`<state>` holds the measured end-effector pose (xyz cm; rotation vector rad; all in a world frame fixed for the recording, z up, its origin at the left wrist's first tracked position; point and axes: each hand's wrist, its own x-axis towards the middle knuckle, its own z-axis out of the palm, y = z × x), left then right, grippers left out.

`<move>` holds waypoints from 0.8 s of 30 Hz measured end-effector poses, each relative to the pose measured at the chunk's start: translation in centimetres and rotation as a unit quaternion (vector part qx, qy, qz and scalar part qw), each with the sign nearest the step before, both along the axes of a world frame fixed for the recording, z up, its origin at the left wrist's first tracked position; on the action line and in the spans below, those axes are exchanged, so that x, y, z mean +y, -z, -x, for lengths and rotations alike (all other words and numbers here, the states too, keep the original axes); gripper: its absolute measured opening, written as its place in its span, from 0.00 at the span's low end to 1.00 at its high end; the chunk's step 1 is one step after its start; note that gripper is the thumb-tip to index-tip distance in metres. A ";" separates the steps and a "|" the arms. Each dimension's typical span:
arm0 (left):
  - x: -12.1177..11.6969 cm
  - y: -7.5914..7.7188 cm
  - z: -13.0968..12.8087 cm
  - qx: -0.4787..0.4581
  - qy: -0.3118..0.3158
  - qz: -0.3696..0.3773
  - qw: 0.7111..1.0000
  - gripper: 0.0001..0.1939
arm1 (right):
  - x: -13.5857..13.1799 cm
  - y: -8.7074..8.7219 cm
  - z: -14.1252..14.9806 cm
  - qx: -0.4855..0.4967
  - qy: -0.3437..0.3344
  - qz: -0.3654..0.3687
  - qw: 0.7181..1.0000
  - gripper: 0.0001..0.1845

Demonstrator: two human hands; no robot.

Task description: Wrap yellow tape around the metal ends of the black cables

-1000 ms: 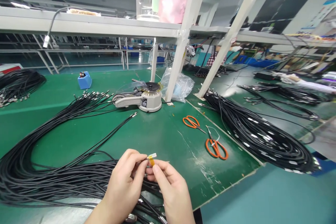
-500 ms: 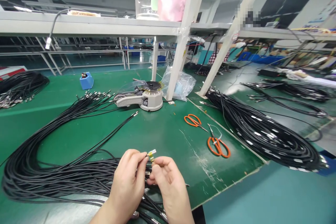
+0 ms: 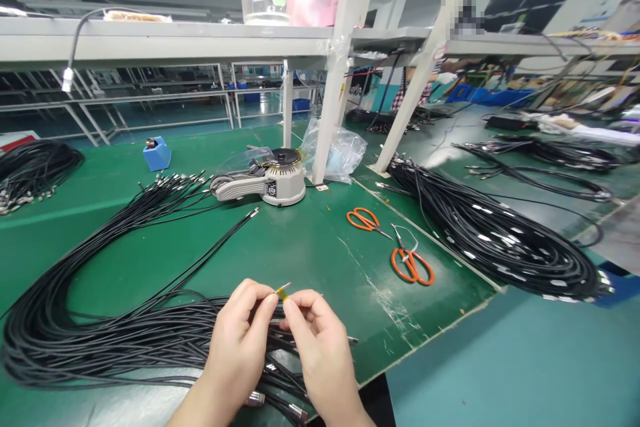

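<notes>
Above the near edge of the green bench, my left hand (image 3: 243, 330) pinches a black cable just behind its small metal end (image 3: 285, 285). A short strip of yellow tape (image 3: 282, 294) sits at that end, between my fingertips. My right hand (image 3: 319, 340) closes thumb and finger on the tape from the right side. Beneath both hands runs a large bundle of black cables (image 3: 145, 333), curving round to the left with metal connectors at its ends. Part of the held cable is hidden by my fingers.
A grey tape dispenser (image 3: 283, 185) stands behind my hands, beside a white post (image 3: 330, 80). Two orange-handled scissors (image 3: 365, 219) lie to the right. Another cable coil (image 3: 490, 233) rests beyond the bench seam. At the left are a blue holder (image 3: 157, 155) and more cables (image 3: 37, 170).
The cable end has turned between my fingers, and the tape shows from another side. My hands have drawn closer together. The view has shifted slightly.
</notes>
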<state>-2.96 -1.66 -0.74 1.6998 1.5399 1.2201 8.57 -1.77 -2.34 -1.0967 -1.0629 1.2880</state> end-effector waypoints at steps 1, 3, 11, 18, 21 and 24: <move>0.0 0.0 0.0 -0.010 -0.002 0.015 1.000 0.12 | 0.0 0.0 0.0 -0.008 0.000 -0.004 1.000 0.13; 0.1 0.0 0.0 -0.033 -0.003 0.046 0.998 0.12 | 0.1 -0.1 0.0 -0.023 0.002 -0.012 1.000 0.12; 0.1 0.0 0.1 -0.115 0.001 0.113 0.987 0.15 | 0.4 -0.2 0.0 -0.054 0.009 -0.036 0.998 0.09; 0.1 -0.2 0.0 -0.142 -0.012 0.123 0.982 0.15 | 0.5 -0.4 0.0 -0.077 0.019 -0.061 0.995 0.08; 0.1 -0.3 -0.1 -0.162 -0.017 0.126 0.979 0.15 | 0.5 -0.6 0.1 -0.085 0.022 -0.066 0.994 0.08; 0.1 -0.4 -0.1 -0.205 -0.014 0.142 0.968 0.16 | 0.5 -0.7 0.1 -0.081 0.020 -0.061 0.995 0.08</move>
